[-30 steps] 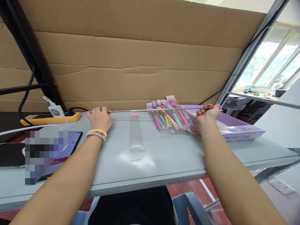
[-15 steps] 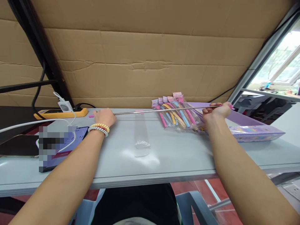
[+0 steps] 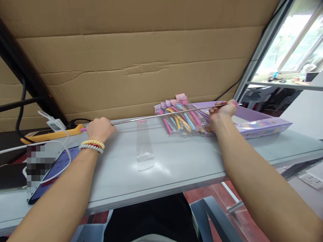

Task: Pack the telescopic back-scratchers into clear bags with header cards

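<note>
The left hand (image 3: 101, 129) and right hand (image 3: 223, 111) each grip an end of one telescopic metal rod (image 3: 151, 117), held above the table (image 3: 176, 158) near its back edge; below lies one clear plastic sleeve (image 3: 144, 141), beside at least five overlapping packets (image 3: 189, 121).

Cannot see the part of the thin rod (image 3: 151, 117) inside the left hand (image 3: 100, 129). Cannot read the small labels (image 3: 180, 96) on the packets (image 3: 185, 122). Find the lit device (image 3: 62, 164) partly covered by mosaic blocks, both forearms (image 3: 60, 198) cut off below.
</note>
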The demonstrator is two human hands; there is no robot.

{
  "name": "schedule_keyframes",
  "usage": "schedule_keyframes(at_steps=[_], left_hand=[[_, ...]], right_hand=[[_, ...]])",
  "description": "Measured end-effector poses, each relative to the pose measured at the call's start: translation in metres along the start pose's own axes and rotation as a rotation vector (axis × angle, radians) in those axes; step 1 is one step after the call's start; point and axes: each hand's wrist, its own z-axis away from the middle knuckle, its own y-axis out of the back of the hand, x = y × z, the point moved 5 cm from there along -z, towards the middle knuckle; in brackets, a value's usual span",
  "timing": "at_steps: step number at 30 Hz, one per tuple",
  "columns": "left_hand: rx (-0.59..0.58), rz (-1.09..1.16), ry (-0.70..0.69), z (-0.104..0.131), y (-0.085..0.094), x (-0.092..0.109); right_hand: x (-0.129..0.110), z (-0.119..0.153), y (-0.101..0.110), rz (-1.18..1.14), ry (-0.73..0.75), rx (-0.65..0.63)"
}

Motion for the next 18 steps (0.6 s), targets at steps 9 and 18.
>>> schedule_keyframes(at_steps=[9, 18], left_hand=[[0.03, -0.02, -0.15, 0.017, 0.01, 0.034], [0.045, 0.07, -0.184, 0.035, 0.021, 0.055]], right_hand=[[0.009, 0.043, -0.04, -0.057, -0.062, -0.258], [0.036, 0.08, -0.065, -0.042, -0.159, -0.587]])
